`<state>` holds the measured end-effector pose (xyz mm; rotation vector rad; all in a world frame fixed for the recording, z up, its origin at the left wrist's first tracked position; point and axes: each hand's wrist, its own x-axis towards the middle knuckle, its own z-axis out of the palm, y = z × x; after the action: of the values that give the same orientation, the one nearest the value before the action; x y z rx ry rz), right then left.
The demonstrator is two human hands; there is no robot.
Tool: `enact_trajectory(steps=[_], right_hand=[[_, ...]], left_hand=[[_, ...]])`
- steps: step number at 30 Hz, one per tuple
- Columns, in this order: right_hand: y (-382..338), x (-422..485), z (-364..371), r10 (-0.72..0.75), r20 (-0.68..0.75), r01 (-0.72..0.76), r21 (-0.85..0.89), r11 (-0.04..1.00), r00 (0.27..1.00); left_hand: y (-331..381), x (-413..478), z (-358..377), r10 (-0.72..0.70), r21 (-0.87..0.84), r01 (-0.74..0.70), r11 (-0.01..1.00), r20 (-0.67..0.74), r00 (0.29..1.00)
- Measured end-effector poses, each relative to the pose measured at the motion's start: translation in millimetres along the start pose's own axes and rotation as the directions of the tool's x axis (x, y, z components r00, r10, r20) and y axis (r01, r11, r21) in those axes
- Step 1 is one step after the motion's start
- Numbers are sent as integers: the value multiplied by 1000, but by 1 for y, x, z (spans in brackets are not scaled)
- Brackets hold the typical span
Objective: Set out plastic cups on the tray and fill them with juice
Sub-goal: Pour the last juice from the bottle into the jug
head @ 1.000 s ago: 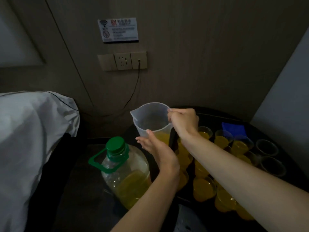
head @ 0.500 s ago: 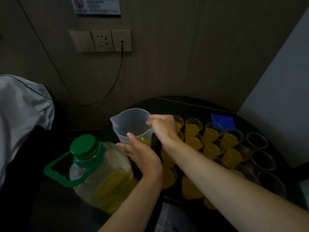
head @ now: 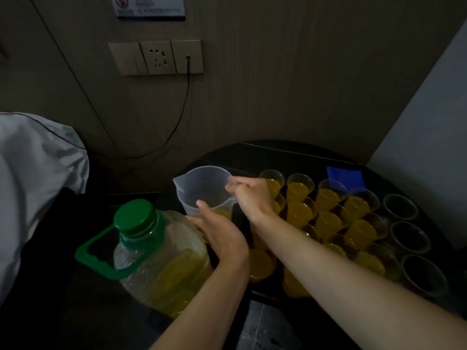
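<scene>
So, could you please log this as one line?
right hand grips jug handle | left hand holds jug base | juice low | right-edge cups empty

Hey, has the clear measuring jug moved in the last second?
Yes. The jug has come down: a second ago its rim stood well above the rim of the back-left cup, and now the two rims are about level.

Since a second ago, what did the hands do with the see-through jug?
The jug came down a little, closer to the bottle. The left hand, which was only reaching at its base before, now cups its lower part, thumb on the wall. The right hand kept its grip at the rim. The bottle stayed capped, and the filled cups and empty cups did not move.
</scene>
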<state>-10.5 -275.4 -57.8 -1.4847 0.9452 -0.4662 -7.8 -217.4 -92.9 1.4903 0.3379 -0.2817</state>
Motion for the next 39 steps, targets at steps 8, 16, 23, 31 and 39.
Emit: enact_trajectory(steps=[8,16,23,31,39], right_hand=[[7,3,1,-52,27,52,-1,999,998],[10,-2,1,-107,24,108,-43,993,994],[6,1,8,-73,28,76,-118,990,997],[11,-1,8,-77,19,79,-121,989,997],[15,-5,1,-103,50,107,-85,991,993]], left_hand=[[-4,2,-1,-8,3,8,1000,-5,1000],[6,-7,-5,-19,-18,18,1000,-31,999],[20,-17,-11,-30,-109,22,994,-71,997],[24,-16,-9,-75,-131,66,989,-65,995],[13,-14,-11,-86,-106,85,991,1,996]])
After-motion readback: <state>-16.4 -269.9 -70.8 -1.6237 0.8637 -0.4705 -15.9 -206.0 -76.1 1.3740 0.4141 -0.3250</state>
